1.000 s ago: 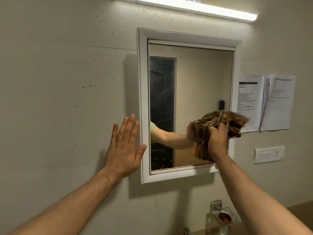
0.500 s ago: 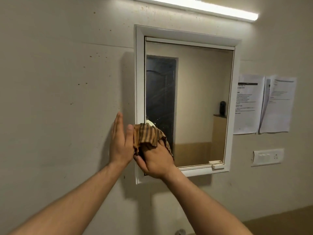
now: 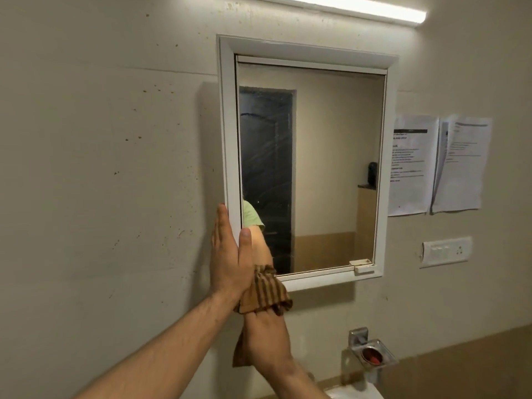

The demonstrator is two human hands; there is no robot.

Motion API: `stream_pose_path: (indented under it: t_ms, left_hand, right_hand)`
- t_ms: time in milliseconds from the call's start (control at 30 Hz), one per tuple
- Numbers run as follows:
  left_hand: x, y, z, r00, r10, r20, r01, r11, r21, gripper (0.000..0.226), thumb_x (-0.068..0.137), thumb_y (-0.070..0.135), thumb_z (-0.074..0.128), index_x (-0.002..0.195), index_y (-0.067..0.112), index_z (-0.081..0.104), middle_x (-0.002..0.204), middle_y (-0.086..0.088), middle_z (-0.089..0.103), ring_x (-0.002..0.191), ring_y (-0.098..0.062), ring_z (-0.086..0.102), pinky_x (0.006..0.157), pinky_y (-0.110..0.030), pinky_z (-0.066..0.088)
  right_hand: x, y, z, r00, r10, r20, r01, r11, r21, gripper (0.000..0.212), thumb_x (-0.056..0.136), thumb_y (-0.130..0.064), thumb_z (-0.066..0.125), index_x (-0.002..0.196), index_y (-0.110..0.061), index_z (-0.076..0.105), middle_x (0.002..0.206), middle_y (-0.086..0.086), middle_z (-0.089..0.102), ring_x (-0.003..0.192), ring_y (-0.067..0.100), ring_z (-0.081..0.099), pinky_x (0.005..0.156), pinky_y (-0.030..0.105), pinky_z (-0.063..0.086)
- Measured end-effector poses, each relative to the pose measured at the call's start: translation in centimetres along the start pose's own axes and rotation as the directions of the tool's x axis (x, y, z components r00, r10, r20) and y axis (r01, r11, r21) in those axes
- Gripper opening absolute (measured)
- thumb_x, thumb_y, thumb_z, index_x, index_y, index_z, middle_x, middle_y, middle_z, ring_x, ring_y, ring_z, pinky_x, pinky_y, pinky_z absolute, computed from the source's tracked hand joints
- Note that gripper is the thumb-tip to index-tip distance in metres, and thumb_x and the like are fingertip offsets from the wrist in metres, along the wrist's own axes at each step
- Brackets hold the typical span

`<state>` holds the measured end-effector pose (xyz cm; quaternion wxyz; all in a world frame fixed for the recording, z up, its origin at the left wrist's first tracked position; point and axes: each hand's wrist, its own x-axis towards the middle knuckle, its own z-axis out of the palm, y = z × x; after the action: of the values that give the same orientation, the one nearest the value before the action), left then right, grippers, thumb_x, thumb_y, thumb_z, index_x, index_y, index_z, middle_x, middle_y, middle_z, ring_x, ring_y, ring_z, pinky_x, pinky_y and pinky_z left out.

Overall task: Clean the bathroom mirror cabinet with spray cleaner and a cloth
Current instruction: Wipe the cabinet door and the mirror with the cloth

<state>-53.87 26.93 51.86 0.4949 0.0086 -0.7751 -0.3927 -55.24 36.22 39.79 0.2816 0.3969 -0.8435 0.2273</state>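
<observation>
The mirror cabinet [image 3: 228,125], white-framed and fixed to a beige wall [image 3: 100,168], fills the middle of the view, and its glass [image 3: 331,168] shows streaks over the reflection of a dark door. The cloth [image 3: 264,292], brown with darker stripes, sits at the cabinet's 7 o'clock corner, bunched against the lower frame and the wall just under it, with one end hanging down beside the wrist. The right hand [image 3: 267,341] comes up from 6 o'clock with its back to the camera; its grip holds the cloth, and the fabric covers the fingers so that their lie cannot be told. The left hand [image 3: 227,260] stands upright at the cabinet's 8 o'clock edge, its grip wide with fingers straight and together, the fingers along the outer side of the frame and the thumb [image 3: 244,240] lying over the frame's front; its heel overlaps the top of the cloth. A green sleeve and a forearm show in the glass just beside the thumb. A small white latch [image 3: 362,266] sits at the cabinet's 5 o'clock corner. At 3 o'clock two printed papers [image 3: 411,165] hang on the wall, with a white switch plate [image 3: 446,251] at 4 o'clock. A metal holder [image 3: 371,355] with something red in it is at 5 o'clock, and a tube light [image 3: 345,8] glows at 12 o'clock
</observation>
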Motion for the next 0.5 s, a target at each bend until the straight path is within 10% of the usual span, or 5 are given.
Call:
stream_pose_path:
  t_ms: [133, 267, 367, 500]
  left_hand:
    - [0.3, -0.2, -1.0, 0.999, 0.034, -0.019, -0.033, 0.999, 0.017, 0.074, 0.098, 0.066, 0.020, 0.163, 0.033, 0.007, 0.171, 0.012, 0.013, 0.151, 0.003, 0.011, 0.119, -0.019, 0.012]
    - [1.6, 0.0, -2.0, 0.996, 0.064, -0.057, -0.064, 0.998, -0.003, 0.072, 0.101, 0.060, 0.024, 0.164, 0.026, 0.013, 0.171, 0.007, 0.017, 0.154, -0.003, 0.014, 0.123, -0.031, 0.017]
    - [3.1, 0.5, -2.6, 0.991, 0.110, -0.082, -0.112, 0.993, -0.022, 0.068, 0.104, 0.054, 0.027, 0.165, 0.025, 0.014, 0.171, 0.010, 0.016, 0.155, -0.002, 0.013, 0.126, -0.033, 0.016]
    - [5.1, 1.2, -3.6, 0.973, 0.209, -0.095, -0.210, 0.978, 0.004, 0.068, 0.104, 0.059, 0.025, 0.164, 0.031, 0.012, 0.170, 0.017, 0.013, 0.155, 0.002, 0.011, 0.123, -0.024, 0.013]
  right_hand:
    - [1.4, 1.4, -4.7, 0.980, -0.151, -0.134, 0.174, 0.966, 0.189, 0.063, 0.078, -0.011, 0.072, 0.139, -0.021, 0.061, 0.132, 0.000, 0.068, 0.122, 0.019, 0.061, 0.107, 0.031, 0.049]
    - [5.8, 2.0, -12.6, 0.995, -0.072, -0.071, 0.091, 0.940, 0.328, 0.050, 0.089, -0.020, 0.057, 0.130, -0.044, 0.042, 0.113, -0.026, 0.059, 0.102, -0.002, 0.062, 0.090, 0.018, 0.054]
    - [10.7, 2.7, -18.2, 0.916, -0.019, -0.401, 0.153, 0.940, 0.306, 0.051, 0.090, -0.010, 0.063, 0.117, -0.048, 0.044, 0.107, -0.038, 0.049, 0.102, -0.016, 0.054, 0.083, 0.004, 0.045]
    - [19.8, 4.4, -26.0, 0.794, -0.110, -0.597, 0.184, 0.981, 0.064, 0.038, 0.089, -0.016, 0.067, 0.123, -0.029, 0.062, 0.131, -0.011, 0.059, 0.125, 0.008, 0.053, 0.107, 0.026, 0.045]
